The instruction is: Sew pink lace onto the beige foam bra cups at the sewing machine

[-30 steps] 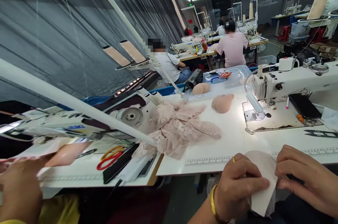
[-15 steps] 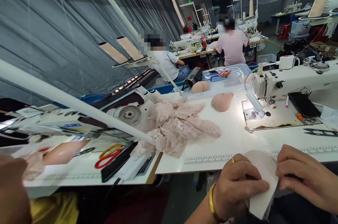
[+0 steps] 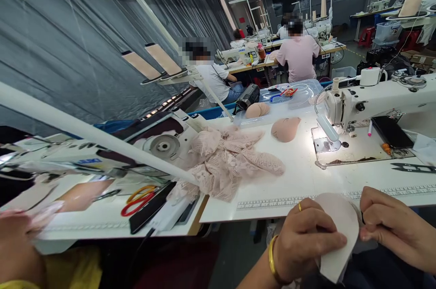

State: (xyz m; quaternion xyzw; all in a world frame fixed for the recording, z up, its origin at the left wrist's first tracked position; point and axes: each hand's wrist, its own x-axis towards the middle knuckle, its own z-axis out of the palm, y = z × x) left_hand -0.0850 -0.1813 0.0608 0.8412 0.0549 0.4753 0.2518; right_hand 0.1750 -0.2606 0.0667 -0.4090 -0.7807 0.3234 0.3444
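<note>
A pale beige bra cup (image 3: 335, 230) is in my left hand (image 3: 308, 241), thumb on its near face and fingers behind. It is tilted up in front of the table's near edge. My right hand (image 3: 391, 225) is closed in a pinch at the cup's right side, where thin greyish material shows along the rim; the fingertips partly hide it. Beyond my hands, a printed ruler strip (image 3: 272, 202) runs along the table. A pinkish-beige moulded cup (image 3: 285, 130) with dark marks lies farther back, right of a heap of beige lace (image 3: 231, 161).
A lit sewing machine (image 3: 344, 107) stands at right, near a black phone (image 3: 391, 132) and thread snips (image 3: 413, 168). At left, a co-worker's hand (image 3: 17, 243) handles fabric by red-and-yellow scissors (image 3: 139, 200). A white pole (image 3: 102, 127) slants across. Several people sit farther back.
My right hand has shifted slightly right from the cup's edge, and more of the cup's rounded face shows. At left, the co-worker's hand has moved lower, with fabric visible by it.
</note>
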